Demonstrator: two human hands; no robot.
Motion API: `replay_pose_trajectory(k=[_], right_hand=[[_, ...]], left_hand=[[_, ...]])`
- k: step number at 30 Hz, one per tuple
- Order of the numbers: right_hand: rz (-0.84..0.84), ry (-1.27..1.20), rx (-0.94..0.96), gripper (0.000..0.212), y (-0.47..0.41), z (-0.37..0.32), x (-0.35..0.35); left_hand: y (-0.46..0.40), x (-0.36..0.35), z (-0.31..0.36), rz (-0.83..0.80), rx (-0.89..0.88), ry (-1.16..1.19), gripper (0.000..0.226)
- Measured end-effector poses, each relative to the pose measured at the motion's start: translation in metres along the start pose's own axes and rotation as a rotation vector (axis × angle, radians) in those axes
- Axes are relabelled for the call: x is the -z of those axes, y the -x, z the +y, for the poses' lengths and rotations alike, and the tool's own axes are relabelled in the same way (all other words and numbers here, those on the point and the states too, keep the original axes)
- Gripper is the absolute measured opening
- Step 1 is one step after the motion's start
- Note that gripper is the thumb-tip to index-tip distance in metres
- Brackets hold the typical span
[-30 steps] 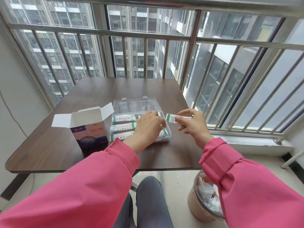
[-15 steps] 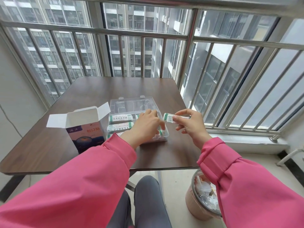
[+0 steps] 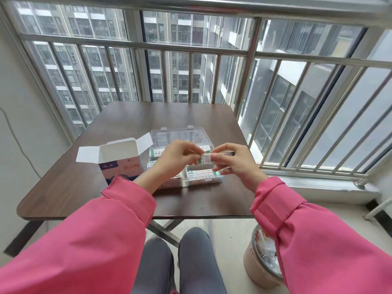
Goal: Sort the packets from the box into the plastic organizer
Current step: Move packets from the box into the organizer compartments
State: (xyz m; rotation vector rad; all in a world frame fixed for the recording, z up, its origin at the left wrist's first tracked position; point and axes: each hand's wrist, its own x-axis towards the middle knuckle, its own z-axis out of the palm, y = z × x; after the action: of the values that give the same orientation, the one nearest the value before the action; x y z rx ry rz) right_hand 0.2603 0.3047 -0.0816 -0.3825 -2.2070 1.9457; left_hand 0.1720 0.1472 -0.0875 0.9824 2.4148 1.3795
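Here both hands, left hand [image 3: 176, 160] and right hand [image 3: 235, 164], pinch one small white green-edged packet [image 3: 205, 160] with curled fingers. They hide much of the clear plastic organizer [image 3: 203, 177]. At nine o'clock stands the open white-and-purple cardboard box [image 3: 121, 160] on the dark wooden desk [image 3: 84, 177].

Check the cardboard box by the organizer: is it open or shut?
Open. The cardboard box stands upright on the table with its top flaps folded out, left of the organizer. Its contents cannot be seen.

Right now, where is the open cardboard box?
In the head view, the open cardboard box stands on the table, left of the plastic organizer, beside the left hand.
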Motion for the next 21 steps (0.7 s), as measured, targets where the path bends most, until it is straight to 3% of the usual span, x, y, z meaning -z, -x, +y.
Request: replay_pose_trajectory(k=[15,21], right_hand=[[-0.003,-0.054,-0.039,0.007,0.000,-0.004,-0.004],[0.041,-0.077,-0.084,0.008,-0.003,-0.003,-0.008]], left_hand=[[0.009,0.000,0.005,0.071,0.173,0.305,0.017],[0.011,0.002,0.012,0.034,0.224,0.374,0.006]])
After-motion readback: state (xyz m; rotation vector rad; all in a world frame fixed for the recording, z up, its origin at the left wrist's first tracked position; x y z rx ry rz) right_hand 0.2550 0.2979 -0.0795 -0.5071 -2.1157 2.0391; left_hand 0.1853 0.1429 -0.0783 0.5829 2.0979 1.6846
